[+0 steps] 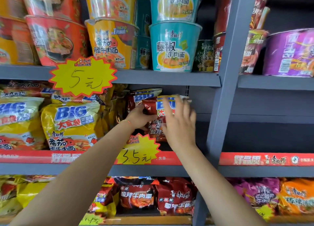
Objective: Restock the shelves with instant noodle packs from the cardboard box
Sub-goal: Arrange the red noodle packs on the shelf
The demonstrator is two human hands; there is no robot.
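A dark red "BIG" instant noodle pack [153, 106] stands upright on the middle shelf [169, 170], in front of another red pack [146, 94]. My left hand [140, 117] grips its left edge with curled fingers. My right hand [178, 122] lies against the pack's front with its fingers spread and nearly straight, covering much of the label. The cardboard box is out of view.
Yellow "BIG" packs [68, 123] fill the middle shelf to the left. To the right of the red pack the shelf has a gap up to the grey upright post [226, 89]. Bowl noodles [173, 45] stand above, red packs [175, 197] below. Yellow price stars [81, 76] hang from shelf edges.
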